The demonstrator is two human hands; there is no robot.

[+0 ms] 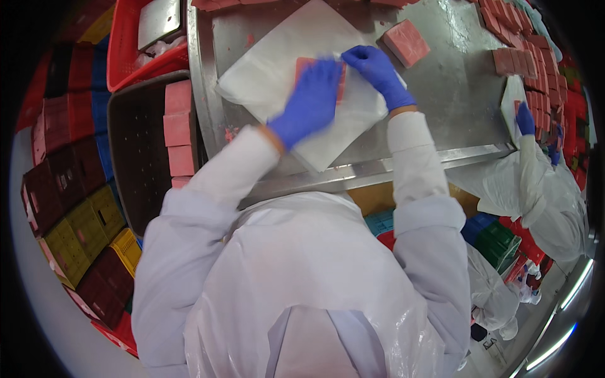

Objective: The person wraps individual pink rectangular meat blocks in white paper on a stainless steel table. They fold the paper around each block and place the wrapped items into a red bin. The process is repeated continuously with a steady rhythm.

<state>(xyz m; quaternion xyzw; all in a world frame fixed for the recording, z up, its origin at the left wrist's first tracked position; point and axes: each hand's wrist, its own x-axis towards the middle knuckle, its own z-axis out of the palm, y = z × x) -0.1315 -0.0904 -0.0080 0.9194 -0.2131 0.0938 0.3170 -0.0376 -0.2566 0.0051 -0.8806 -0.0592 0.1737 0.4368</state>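
My left hand, in a blue glove and blurred, lies over a flat pink-red slab, perhaps meat. Much of the slab is hidden beneath that hand. Under both is a stack of white sheets, set cornerwise on the steel table. At the slab's right edge is my right hand, also blue-gloved, with its fingertips drawn together. Whether they pinch a sheet is hidden. Just beyond the right hand sits a pink block that looks wrapped.
On the left, a dark crate holds several pink blocks. Behind it, a red basket holds a metal-topped device. Rows of pink blocks fill the table's right end, beside a co-worker's gloved hand. Stacked crates line the left.
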